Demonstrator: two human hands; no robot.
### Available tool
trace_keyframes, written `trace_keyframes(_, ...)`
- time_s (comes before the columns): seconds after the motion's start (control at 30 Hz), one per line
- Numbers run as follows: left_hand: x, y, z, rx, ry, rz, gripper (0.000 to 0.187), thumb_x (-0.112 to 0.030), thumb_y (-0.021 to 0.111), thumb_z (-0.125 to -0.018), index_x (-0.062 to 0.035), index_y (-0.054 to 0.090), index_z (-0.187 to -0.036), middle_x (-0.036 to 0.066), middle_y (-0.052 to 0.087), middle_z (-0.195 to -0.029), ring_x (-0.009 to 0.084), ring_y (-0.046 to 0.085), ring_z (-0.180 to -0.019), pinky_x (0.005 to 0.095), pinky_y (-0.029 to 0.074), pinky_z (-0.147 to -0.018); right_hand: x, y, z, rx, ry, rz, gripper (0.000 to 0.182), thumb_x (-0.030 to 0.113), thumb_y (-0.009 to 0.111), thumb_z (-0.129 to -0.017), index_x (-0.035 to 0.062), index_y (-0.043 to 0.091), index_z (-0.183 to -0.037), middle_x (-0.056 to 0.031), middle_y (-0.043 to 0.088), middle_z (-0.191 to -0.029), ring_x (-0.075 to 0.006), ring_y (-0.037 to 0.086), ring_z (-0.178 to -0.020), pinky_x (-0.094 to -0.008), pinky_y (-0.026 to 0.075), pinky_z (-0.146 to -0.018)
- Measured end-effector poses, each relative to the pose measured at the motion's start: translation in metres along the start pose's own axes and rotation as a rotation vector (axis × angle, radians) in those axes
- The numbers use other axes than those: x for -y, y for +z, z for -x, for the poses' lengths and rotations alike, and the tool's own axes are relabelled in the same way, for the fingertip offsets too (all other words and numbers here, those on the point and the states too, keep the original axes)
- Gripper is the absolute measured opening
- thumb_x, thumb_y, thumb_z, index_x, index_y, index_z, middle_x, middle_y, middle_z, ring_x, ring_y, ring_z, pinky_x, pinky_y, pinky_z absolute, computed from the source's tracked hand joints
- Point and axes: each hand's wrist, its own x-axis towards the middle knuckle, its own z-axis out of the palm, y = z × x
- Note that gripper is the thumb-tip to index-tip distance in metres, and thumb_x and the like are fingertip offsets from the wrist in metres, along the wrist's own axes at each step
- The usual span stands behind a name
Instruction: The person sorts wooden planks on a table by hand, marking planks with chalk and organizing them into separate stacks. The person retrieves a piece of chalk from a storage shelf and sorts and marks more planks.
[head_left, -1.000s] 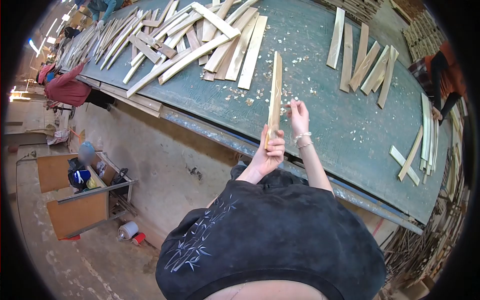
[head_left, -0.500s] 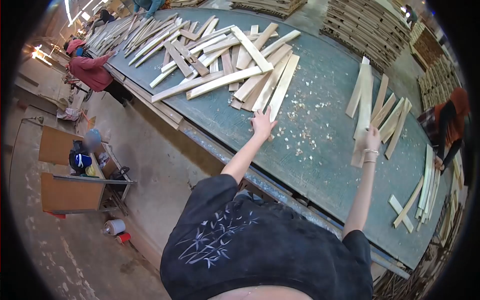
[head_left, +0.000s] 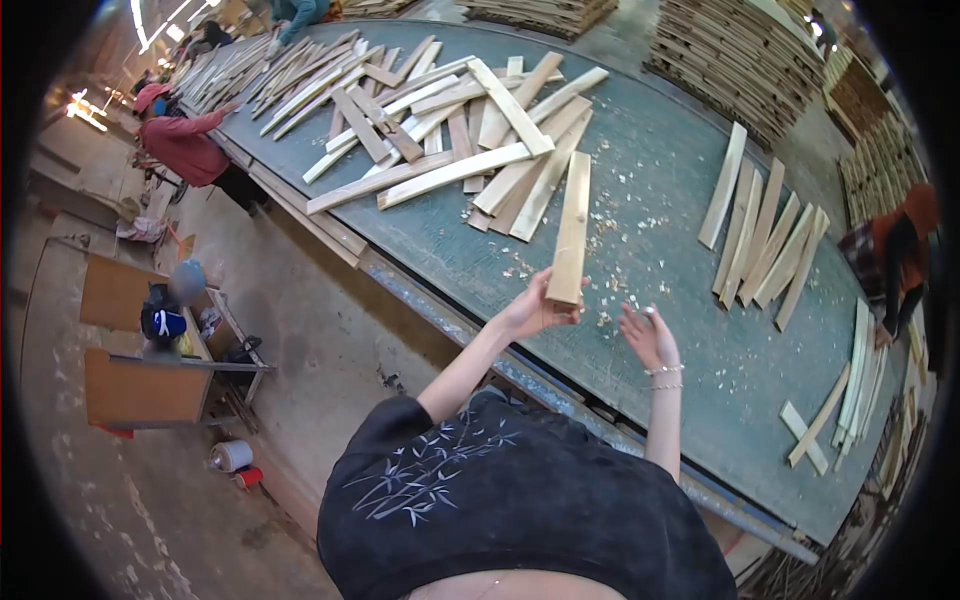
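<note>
Upper left of frame: person in a red top at the table edge, arm out over the wood. Below, left side: brown cabinet on the floor, clear of the work.

Upper middle: pile of boards, crossed and overlapping on the green table.

Center: left hand has the near end of the single board, thumb on one side, fingers wrapped round the other and under. Board points up the frame, just right of the pile, near end lifted toward the camera. Can't tell whether its far end touches the table.

Right of that: right hand hangs over the table near the board's near end, fingers loosely spread, nothing in them.

Handling notes, my judgement: one-end grip leaves a long lever, so the far end likely dips or swings. Firm pinch, wrist straight, right hand in as second support before turning it. Tip should stay clear of the pile. Watch edges for splinters; slide fingers lightly.

Right side: spaced row of boards, fanned slightly. Lower right: two crossed strips. Far right: person in an orange top, hand at a pale bunch.
</note>
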Motion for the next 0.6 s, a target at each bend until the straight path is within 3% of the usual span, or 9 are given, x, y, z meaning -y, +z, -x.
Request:
trace_keyframes(0.07,0.014,0.007,0.017,0.001,-0.016,0.283,0.064,-0.052,0.018,-0.086,-0.0006,0.036,-0.119,0.007,0.052,-0.081,0.0169,0.053,-0.072,0.0318,0.045,-0.073,-0.018,0.022,-0.002,0.093,0.102,-0.118,0.022,0.029,0.039,-0.087,0.0095,0.048,-0.081,-0.0196,0.043,-0.117,-0.0288,0.047,-0.101,-0.0363,0.042,-0.082)
trace_keyframes(0.2,0.05,0.001,0.03,-0.102,-0.088,0.191,0.069,-0.056,0.013,-0.083,-0.0011,0.039,-0.115,0.007,0.053,-0.079,0.0175,0.054,-0.073,0.0321,0.045,-0.072,-0.039,0.052,-0.014,0.228,0.175,-0.146,0.023,0.03,0.04,-0.087,0.0093,0.047,-0.081,-0.0193,0.044,-0.116,-0.0288,0.048,-0.1,-0.0362,0.042,-0.081)
trace_keyframes(0.3,0.055,0.011,0.039,-0.164,-0.19,0.037,0.068,-0.057,0.013,-0.083,-0.0017,0.041,-0.113,0.009,0.054,-0.079,0.0184,0.056,-0.073,0.0317,0.047,-0.07,-0.053,0.069,-0.023,0.11,0.192,0.066,0.022,0.028,0.04,-0.087,0.0085,0.048,-0.082,-0.0172,0.05,-0.108,-0.0277,0.052,-0.092,-0.0342,0.044,-0.076)
trace_keyframes(0.37,0.056,0.014,0.04,-0.153,-0.235,-0.037,0.066,-0.054,0.015,-0.085,0.0001,0.045,-0.106,0.012,0.057,-0.079,0.0191,0.058,-0.073,0.0306,0.047,-0.069,-0.067,0.075,-0.03,-0.179,0.128,0.411,0.024,0.028,0.042,-0.086,0.0064,0.049,-0.08,-0.0122,0.057,-0.092,-0.0239,0.055,-0.079,-0.0313,0.044,-0.066)
trace_keyframes(0.4,0.057,0.01,0.039,-0.157,-0.278,-0.226,0.063,-0.052,0.019,-0.085,0.001,0.048,-0.101,0.012,0.058,-0.078,0.0185,0.058,-0.07,0.0289,0.047,-0.068,-0.078,0.067,-0.037,-0.193,0.115,0.405,0.024,0.028,0.042,-0.086,0.0064,0.049,-0.08,-0.0122,0.057,-0.092,-0.0239,0.055,-0.079,-0.0313,0.044,-0.066)
trace_keyframes(0.47,0.052,0.011,0.036,-0.145,-0.255,-0.496,0.056,-0.046,0.029,-0.087,0.0045,0.053,-0.092,0.013,0.06,-0.075,0.0172,0.059,-0.064,0.0252,0.047,-0.065,-0.095,0.043,-0.05,-0.371,-0.443,0.891,0.028,0.03,0.043,-0.085,0.0041,0.051,-0.077,-0.0074,0.059,-0.074,-0.0209,0.056,-0.069,-0.0307,0.042,-0.058)
trace_keyframes(0.6,0.03,0.001,0.034,-0.2,-0.115,-0.851,0.041,-0.035,0.038,-0.087,0.0014,0.052,-0.1,0.01,0.06,-0.077,0.0155,0.056,-0.071,0.0257,0.044,-0.066,-0.078,0.049,-0.009,-0.658,-0.496,1.073,0.03,0.026,0.04,-0.087,0.0009,0.052,-0.077,-0.0069,0.058,-0.07,-0.0151,0.054,-0.07,-0.0281,0.04,-0.062)
